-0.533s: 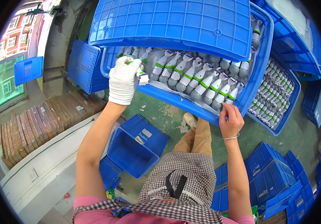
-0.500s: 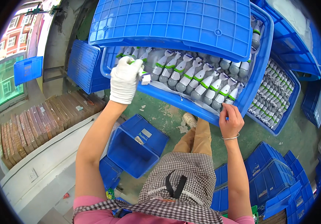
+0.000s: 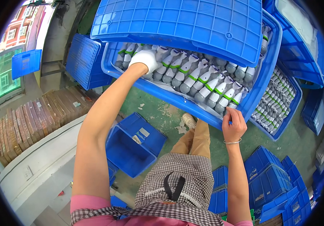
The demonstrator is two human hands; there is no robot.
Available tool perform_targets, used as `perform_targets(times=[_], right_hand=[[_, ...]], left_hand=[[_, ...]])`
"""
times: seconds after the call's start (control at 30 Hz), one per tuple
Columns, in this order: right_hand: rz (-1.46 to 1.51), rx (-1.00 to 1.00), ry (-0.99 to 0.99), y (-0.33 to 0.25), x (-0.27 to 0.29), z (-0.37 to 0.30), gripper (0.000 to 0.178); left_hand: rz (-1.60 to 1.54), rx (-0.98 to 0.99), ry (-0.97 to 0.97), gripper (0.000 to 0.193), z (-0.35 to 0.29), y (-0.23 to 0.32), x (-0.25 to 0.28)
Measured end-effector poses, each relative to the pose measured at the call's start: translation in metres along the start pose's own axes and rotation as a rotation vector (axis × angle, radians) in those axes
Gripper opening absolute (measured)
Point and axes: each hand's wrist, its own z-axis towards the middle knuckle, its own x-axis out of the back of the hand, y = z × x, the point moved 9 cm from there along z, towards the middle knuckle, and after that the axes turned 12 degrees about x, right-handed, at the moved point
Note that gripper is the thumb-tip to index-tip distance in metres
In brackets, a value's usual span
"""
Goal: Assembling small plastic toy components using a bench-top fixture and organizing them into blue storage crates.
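My left hand [image 3: 145, 59], in a white glove, reaches down into the blue crate [image 3: 152, 87] at its left part. Its fingers are hidden, so whether they hold anything does not show. Around it stand rows of white parts with grey rounded ends and bright green bands [image 3: 186, 71], tilted side by side on a whitish lining. My right hand [image 3: 234, 122], bare with a bracelet at the wrist, has its fingers curled at the crate's front rim near the right corner. A blue lid-like bin [image 3: 177, 22] covers the crate's far part.
At the right stands another blue crate [image 3: 280, 132] filled with similar parts. A blue bin [image 3: 130, 150] sits on the green floor below. Blue crates [image 3: 269, 180] are stacked at lower right. Brownish boards [image 3: 37, 116] lean in a row at left, beside a white ledge [image 3: 37, 158].
My left hand has moved right and forward, down into the crate; the white and green part it held no longer shows. My right hand stays at the rim.
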Motion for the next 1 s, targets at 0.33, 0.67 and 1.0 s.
perform_targets(times=[0.33,0.67,1.0], right_hand=[[-0.037,0.001,-0.014,0.007,0.005,-0.002,0.017],[-0.016,0.014,-0.023,0.004,0.002,-0.002,0.018],[-0.008,0.024,-0.026,0.003,-0.001,-0.001,0.017]], left_hand=[[-0.305,-0.401,0.875,0.025,-0.156,0.013,0.119],[-0.08,-0.301,0.415,0.011,-0.116,0.027,0.05],[-0.12,0.06,-0.094,0.043,-0.011,0.0,0.003]])
